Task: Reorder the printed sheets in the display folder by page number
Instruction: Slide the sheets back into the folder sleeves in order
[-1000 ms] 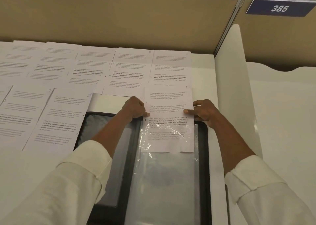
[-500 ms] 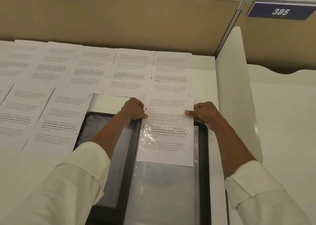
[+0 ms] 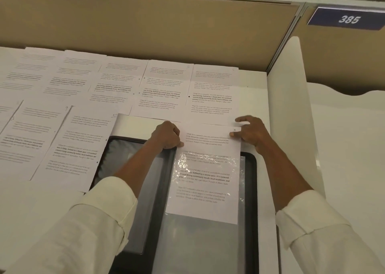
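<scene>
Here, left hand (image 3: 166, 136), right hand (image 3: 251, 135), each grip pinching the sheet (image 3: 208, 142), lower half inside glare-blurred sleeve (image 3: 198, 244).

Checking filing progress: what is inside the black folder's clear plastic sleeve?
The lower part of a white printed sheet lies inside the clear plastic sleeve; its top sticks out, held by the left hand and right hand. Anything behind the sheet is hidden.

The printed sheet (image 3: 205, 192) is rendered white with black text, the display folder (image 3: 164, 182) black with a clear glossy pocket (image 3: 200, 244), the shirt sleeves (image 3: 98, 219) cream, the partition panel (image 3: 145, 28) tan, and the number plate (image 3: 346, 19) dark blue with white digits.
</scene>
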Tool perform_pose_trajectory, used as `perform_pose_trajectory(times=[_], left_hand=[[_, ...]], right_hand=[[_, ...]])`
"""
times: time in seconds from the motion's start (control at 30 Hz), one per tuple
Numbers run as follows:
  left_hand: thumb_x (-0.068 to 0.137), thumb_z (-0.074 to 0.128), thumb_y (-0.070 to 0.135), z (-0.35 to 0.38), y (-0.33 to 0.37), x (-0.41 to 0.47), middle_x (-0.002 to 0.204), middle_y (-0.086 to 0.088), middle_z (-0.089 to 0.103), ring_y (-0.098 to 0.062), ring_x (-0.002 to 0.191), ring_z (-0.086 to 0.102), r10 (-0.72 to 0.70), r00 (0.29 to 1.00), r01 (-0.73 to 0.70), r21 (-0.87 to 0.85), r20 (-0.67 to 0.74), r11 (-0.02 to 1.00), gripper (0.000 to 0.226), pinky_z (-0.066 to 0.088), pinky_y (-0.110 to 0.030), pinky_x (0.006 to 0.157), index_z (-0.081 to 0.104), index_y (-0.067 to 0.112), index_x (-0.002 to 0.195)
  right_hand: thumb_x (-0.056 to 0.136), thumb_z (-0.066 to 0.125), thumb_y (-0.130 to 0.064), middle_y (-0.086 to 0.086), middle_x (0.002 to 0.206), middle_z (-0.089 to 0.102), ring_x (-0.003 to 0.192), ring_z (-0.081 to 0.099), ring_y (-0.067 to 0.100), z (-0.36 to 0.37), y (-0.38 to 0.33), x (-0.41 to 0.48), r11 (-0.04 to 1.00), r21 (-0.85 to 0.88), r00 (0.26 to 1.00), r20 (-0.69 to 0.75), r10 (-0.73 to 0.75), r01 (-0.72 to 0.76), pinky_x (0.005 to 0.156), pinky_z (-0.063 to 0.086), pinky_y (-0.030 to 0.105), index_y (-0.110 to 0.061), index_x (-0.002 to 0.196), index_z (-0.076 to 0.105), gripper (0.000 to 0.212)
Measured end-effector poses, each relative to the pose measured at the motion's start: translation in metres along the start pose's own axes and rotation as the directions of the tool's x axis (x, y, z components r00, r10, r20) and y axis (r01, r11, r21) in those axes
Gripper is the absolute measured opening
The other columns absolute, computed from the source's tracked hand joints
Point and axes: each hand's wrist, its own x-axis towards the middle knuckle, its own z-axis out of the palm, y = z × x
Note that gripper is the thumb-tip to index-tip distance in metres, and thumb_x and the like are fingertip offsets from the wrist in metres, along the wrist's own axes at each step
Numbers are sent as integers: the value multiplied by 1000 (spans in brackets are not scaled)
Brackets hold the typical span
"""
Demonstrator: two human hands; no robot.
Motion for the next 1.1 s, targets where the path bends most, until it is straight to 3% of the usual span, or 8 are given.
perform_pose_trajectory(times=[0.1,0.23,0.33,0.5,0.7,0.83,1.0,1.1], left_hand=[[79,92,26,-1,0,-10,111,-1,69,-24,109,65,37,999,-35,60,-33,998,40,54,-38,97,65,19,106],[87,81,47,11,-10,-34,121,-4,66,-27,117,60,113,982,-92,139,-152,986,55,52,-45,101,59,14,126],[89,76,58,36,-30,-70,134,-10,56,-29,125,49,239,932,-161,279,-273,947,70,47,-43,105,54,9,134],[89,59,78,90,-79,-134,176,-10,6,-28,162,6,240,942,-192,210,-235,959,108,22,-45,128,21,12,164],[85,40,94,134,-118,-204,170,11,-34,-11,158,-27,245,948,-211,176,-201,962,119,-1,-38,129,-13,26,167],[72,24,105,155,-131,-239,164,15,-43,-8,154,-34,176,964,-148,146,-201,978,126,-9,-37,127,-27,32,161],[79,39,100,177,-151,-267,171,9,-33,-13,159,-27,194,955,-172,115,-223,978,128,-4,-42,128,-15,23,166],[78,35,103,181,-155,-282,167,9,-40,-13,156,-33,188,961,-163,132,-201,978,130,-8,-42,130,-22,23,163]], right_hand=[[71,96,-7,10,98,76,98,74,23,0,-20,10,974,-185,990,85,-112,127,92,57,38,-21,118,71,55],[80,91,-11,5,107,74,96,70,17,12,-51,26,785,-528,934,307,-181,325,94,56,38,-22,107,79,32],[89,82,-11,1,114,69,97,66,15,26,-60,35,676,-619,902,397,-172,401,90,52,33,-27,110,79,26],[92,79,-14,0,107,69,97,64,17,46,-57,31,630,-631,877,443,-185,452,90,50,32,-28,109,79,22],[86,84,-12,-3,89,74,86,68,11,60,-40,14,687,-580,888,399,-228,437,84,54,34,-27,99,80,20],[84,86,-10,0,89,76,84,69,14,61,-28,1,703,-570,877,451,-164,425,76,50,28,-23,99,78,21],[83,88,-12,-2,83,78,82,71,14,64,-27,-11,685,-566,845,516,-140,459,76,51,29,-24,97,78,21],[87,87,-27,2,82,76,83,68,16,73,-31,-18,704,-541,850,497,-173,460,77,49,31,-24,103,76,19]])
